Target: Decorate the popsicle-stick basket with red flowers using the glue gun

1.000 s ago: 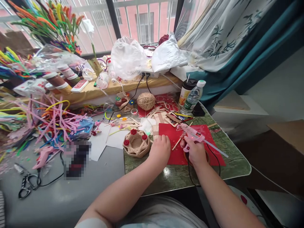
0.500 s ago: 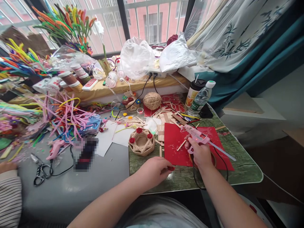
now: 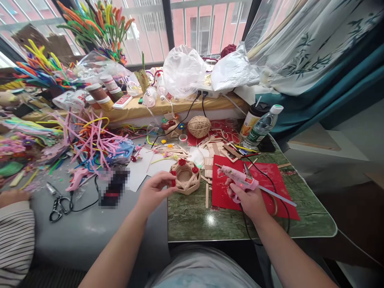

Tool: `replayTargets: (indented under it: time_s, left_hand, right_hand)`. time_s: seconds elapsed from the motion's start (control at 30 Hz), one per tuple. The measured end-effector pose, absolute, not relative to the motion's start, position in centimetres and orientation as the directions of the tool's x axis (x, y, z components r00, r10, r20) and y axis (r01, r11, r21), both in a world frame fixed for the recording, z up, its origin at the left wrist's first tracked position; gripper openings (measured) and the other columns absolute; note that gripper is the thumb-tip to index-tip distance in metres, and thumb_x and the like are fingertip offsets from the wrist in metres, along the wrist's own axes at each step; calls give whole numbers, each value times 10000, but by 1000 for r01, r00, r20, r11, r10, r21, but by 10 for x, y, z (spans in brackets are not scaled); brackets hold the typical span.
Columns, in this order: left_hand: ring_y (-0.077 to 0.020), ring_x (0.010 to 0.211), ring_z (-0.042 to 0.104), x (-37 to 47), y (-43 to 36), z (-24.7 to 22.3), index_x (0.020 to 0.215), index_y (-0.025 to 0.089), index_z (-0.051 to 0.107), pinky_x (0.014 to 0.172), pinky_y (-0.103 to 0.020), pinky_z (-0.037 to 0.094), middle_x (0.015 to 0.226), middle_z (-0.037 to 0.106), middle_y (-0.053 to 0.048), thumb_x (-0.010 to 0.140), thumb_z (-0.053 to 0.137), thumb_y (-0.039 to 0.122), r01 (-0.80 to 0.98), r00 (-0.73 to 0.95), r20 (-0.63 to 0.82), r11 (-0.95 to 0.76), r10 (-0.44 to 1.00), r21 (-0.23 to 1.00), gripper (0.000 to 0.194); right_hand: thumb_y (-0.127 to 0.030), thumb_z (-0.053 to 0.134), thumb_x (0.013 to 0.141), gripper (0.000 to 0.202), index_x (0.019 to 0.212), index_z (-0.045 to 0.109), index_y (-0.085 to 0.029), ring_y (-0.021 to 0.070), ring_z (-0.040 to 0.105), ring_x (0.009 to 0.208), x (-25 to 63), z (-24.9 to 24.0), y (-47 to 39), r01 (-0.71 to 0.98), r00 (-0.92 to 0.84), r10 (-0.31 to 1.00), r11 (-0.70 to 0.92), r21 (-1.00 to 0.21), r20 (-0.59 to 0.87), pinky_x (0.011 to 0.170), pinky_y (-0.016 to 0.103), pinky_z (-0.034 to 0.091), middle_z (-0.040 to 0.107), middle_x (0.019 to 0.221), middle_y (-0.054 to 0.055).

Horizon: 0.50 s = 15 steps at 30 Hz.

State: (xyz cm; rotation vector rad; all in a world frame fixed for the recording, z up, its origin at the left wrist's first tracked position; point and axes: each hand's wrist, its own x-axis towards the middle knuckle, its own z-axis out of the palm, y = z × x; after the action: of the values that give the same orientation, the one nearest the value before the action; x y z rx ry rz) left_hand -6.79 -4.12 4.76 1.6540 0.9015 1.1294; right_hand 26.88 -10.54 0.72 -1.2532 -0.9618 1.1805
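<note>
My left hand (image 3: 157,190) is at the left side of an eight-sided craft-stick basket (image 3: 189,190), thumb and fingers pinched around a small red rose (image 3: 173,181). Its fingers partly cover that side, so I cannot tell whether this rose touches the basket. Two more red roses, a back rose (image 3: 181,162) and a right rose (image 3: 195,170), sit on the rim. In my right hand (image 3: 247,198) is a pink hot glue gun (image 3: 240,177), held above red sheets (image 3: 222,194). Its nozzle points left towards the basket, and a glue stick extends from its rear.
A twine ball (image 3: 199,127), loose craft sticks (image 3: 207,195) and a water bottle (image 3: 264,128) stand or lie behind. The glue gun's black cord loops near the table edge. Scissors (image 3: 57,208), another pink glue gun (image 3: 78,179) and a co-worker's sleeve (image 3: 16,240) are at left.
My left hand has moved left and up from the table front to the basket, carrying the red rose. The glue gun has shifted slightly left and lower. The view has shifted a little.
</note>
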Motion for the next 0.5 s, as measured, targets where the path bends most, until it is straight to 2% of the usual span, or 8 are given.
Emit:
replayTargets:
  time_s: [0.1,0.2,0.37,0.5]
  left_hand:
    - [-185,951,714,-80,-32,39,1127,203,781,857,-328,634,1103,709,-87,802,891,257,80,224,280,-304,934,949,348]
    - [-185,973,720,-79,-33,32,1158,209,785,875,-335,642,1145,699,-91,831,863,256,62,230,262,-283,937,957,339]
    - [-206,1007,739,-72,-39,22,1199,222,789,885,-356,653,1176,717,-107,876,815,267,34,281,250,-270,927,962,326]
    - [-217,966,772,-73,-43,16,1183,196,768,886,-372,661,1087,782,-104,872,824,276,-46,256,204,-199,945,979,326]
  right_hand:
    - [-484,778,879,316,1016,759,-200,153,555,575,249,19,-110,-87,15,987,-160,-983,-162,481,260,420,657,688,15]
    - [-471,791,863,270,939,776,-212,142,508,536,230,27,-114,-23,-83,978,-193,-981,-190,476,262,418,613,616,-7]
    - [-487,784,874,278,974,780,-228,141,495,537,212,26,-114,-8,-145,964,-225,-974,-222,473,255,386,616,613,-11]
    - [-510,770,888,287,938,768,-227,126,438,523,200,25,-111,-18,-180,957,-233,-972,-226,465,250,354,561,589,-23]
